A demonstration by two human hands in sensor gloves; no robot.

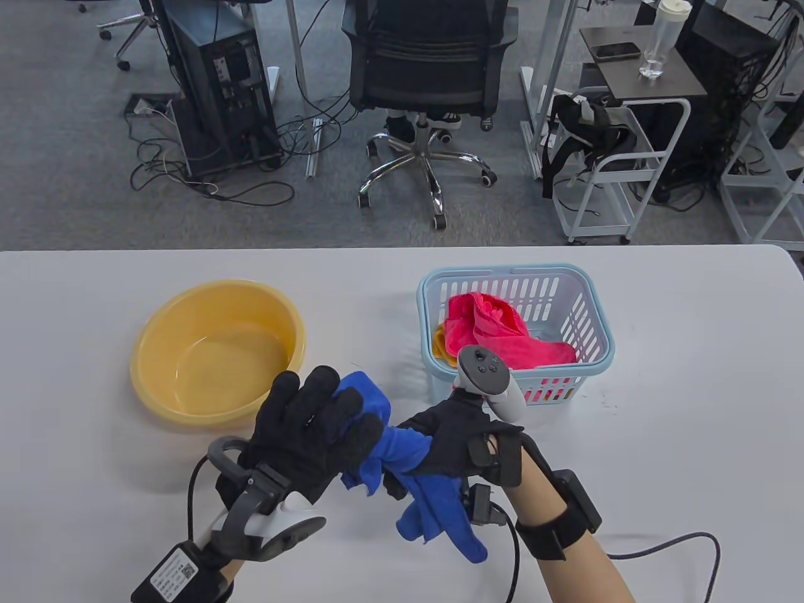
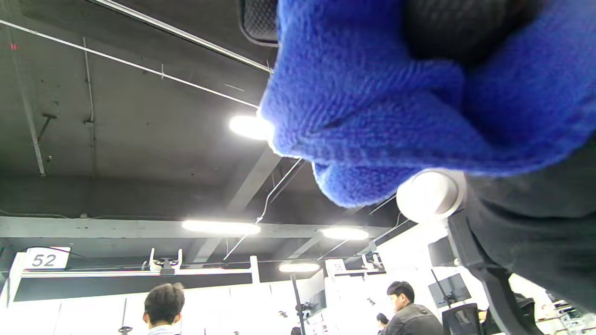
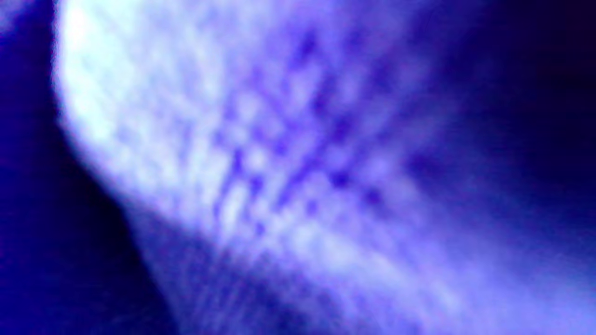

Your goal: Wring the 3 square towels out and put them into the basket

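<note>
Both hands twisting the blue towel [image 1: 402, 458] over the table [image 1: 691, 389]

Left hand [image 1: 308, 427] and right hand [image 1: 452, 440] each have fingers curled tight round the fuzzy, roped-up towel, between the round yellow basin [image 1: 217, 352] and the slotted plastic basket [image 1: 587, 314]. A pink towel [image 1: 502, 333] sits in the basket already, maybe a yellow one under it. Bare table off to the right.

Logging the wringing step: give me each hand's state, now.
Left hand: gripping one end of the blue towel.
Right hand: gripping the same towel's other end, twisted between both hands.
</note>
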